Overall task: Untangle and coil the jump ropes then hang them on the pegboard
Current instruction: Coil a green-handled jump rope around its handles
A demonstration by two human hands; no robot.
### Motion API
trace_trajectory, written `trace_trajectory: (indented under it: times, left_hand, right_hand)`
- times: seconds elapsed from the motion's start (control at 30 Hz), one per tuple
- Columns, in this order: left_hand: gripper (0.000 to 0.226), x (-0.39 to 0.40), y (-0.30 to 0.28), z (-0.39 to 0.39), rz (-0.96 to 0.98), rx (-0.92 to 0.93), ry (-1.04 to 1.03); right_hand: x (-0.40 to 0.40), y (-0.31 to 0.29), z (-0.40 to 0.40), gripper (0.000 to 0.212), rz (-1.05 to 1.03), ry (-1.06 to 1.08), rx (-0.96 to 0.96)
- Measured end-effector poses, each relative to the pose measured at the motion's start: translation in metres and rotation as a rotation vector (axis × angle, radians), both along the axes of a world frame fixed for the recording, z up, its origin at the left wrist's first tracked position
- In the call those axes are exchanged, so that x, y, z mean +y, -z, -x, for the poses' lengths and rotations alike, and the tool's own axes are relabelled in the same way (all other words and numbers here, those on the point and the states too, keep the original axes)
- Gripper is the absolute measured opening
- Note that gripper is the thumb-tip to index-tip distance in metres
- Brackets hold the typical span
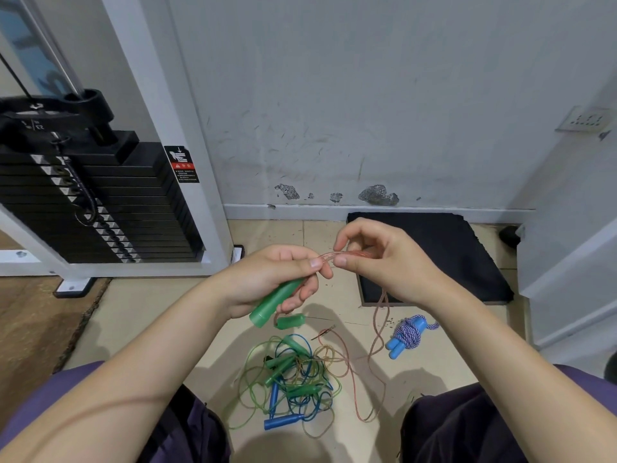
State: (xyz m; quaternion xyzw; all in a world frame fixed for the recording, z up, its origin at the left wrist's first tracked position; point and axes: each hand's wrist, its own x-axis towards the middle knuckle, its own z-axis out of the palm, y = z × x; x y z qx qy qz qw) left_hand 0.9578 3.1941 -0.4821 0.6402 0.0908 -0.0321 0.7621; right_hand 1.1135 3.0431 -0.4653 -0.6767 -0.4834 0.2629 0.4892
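Tangled ropes [293, 379] lie at six o'clock on the floor; your left hand [277, 279] grips a green handle [275, 300], right hand [377, 259] pinches its pink cord [379, 329]. Light, limp, slippery: hold near the handle.

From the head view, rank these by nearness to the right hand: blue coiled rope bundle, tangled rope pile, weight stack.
From the right hand:
1. Blue coiled rope bundle, on the floor just below.
2. Tangled rope pile, lower left, between the knees.
3. Weight stack, far left.

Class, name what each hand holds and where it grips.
Left hand grips a green handle near its top; both it and the right hand pinch the pinkish cord between them.
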Motion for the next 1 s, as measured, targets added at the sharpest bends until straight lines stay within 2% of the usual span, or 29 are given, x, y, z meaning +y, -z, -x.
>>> trace_trajectory:
  times: [0.23,0.4,0.47,0.67,0.8,1.0]
  left_hand:
    - [0.021,-0.003,-0.003,0.000,-0.107,-0.021,-0.038]
    - [0.021,0.002,-0.004,0.003,-0.132,-0.006,-0.050]
    - [0.021,0.003,-0.004,0.003,-0.134,-0.002,-0.068]
    - [0.019,-0.004,-0.004,0.003,-0.134,-0.002,-0.023]
    - [0.021,-0.003,-0.005,0.003,-0.118,0.015,-0.029]
    - [0.019,0.003,-0.004,0.005,-0.041,0.060,0.008]
  right_hand:
    - [0.000,0.003,0.006,0.006,0.071,-0.025,0.120]
    - [0.000,-0.001,-0.004,0.004,0.009,0.153,0.297]
    - [-0.001,-0.003,-0.009,0.008,-0.002,0.157,0.340]
    - [-0.002,0.000,0.004,0.018,0.137,-0.058,0.249]
    - [-0.002,-0.003,0.004,0.007,0.106,-0.017,0.226]
    - [0.000,-0.005,-0.002,0.013,0.029,0.123,0.318]
